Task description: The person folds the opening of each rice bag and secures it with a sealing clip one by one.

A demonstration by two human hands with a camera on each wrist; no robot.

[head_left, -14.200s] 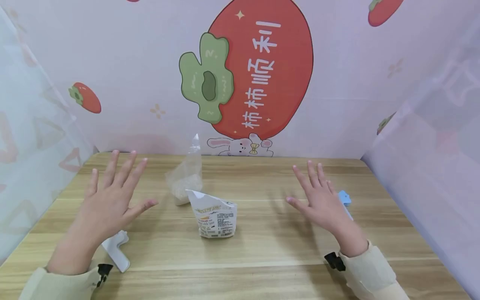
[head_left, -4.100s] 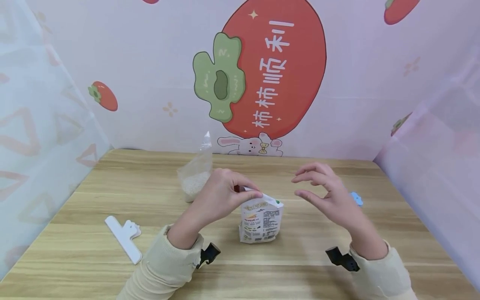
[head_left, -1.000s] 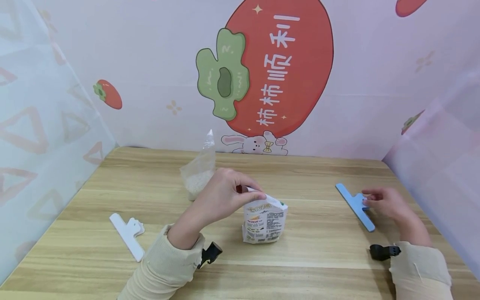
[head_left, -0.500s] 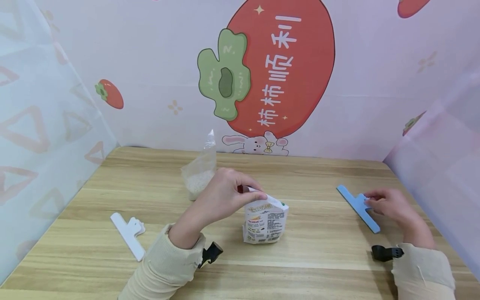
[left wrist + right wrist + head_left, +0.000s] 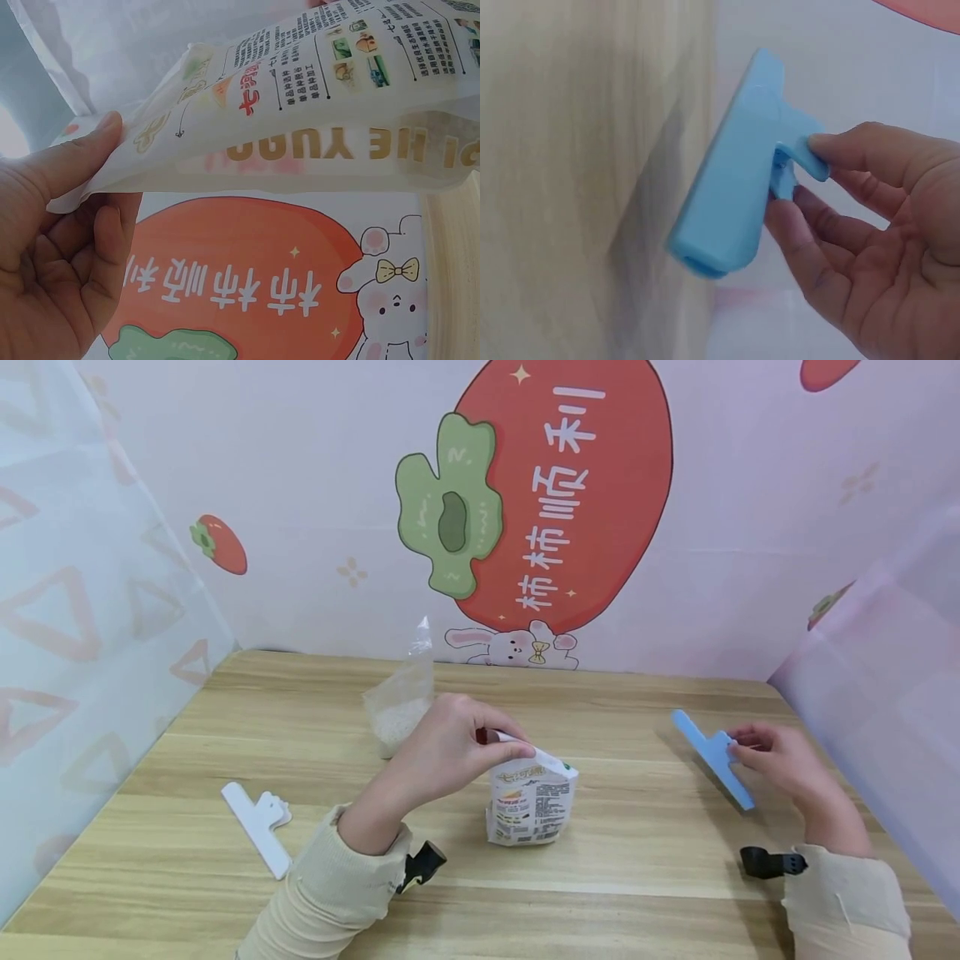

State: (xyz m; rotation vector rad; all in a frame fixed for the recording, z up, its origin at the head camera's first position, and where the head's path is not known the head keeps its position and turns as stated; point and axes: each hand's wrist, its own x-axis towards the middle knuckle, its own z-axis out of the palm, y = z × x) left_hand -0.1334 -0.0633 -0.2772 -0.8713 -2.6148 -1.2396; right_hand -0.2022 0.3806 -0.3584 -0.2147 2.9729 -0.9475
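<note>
With thumb and fingers, my left hand (image 5: 450,743) pinches the top left corner of a white printed food bag (image 5: 531,802), which stands upright mid-table. Close up in the left wrist view, the thumb presses on the folded edge of that food bag (image 5: 285,90). Over on the right, my right hand (image 5: 787,768) holds a blue bag clip (image 5: 712,756) by its handles. The right wrist view has the thumb on one handle of the blue clip (image 5: 731,172) and fingers on the other, the clip tilted above its shadow on the wood.
A white bag clip (image 5: 257,829) lies on the wooden table (image 5: 600,910) at the left. Behind my left hand stands a clear plastic bag (image 5: 397,714) with white grains in it. A printed backdrop (image 5: 315,485) closes off the table's far edge.
Since half a second ago, the blue clip has been lifted off the table by the right hand. Earlier, the left hand took hold of the food bag, which moved right.
</note>
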